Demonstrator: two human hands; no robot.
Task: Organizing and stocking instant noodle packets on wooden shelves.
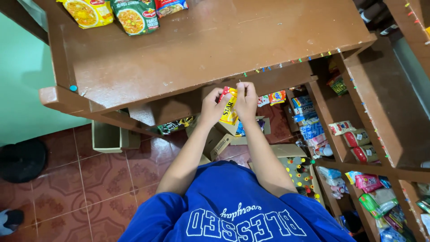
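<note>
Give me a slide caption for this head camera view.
Both hands, left hand and right hand, pinch a yellow sachet strip beneath a brown wooden counter.

counter: big brown wooden counter (pixel 215 40)
noodle packs: yellow, green and red packs (pixel 134 15) on the counter's far edge
boxes: open cardboard boxes (pixel 109 136) on the floor under the counter
floor: red patterned tiles (pixel 76 188)
shelves: brown shelves (pixel 371 112) on the right, full of little bags and packets (pixel 358 139)
</note>
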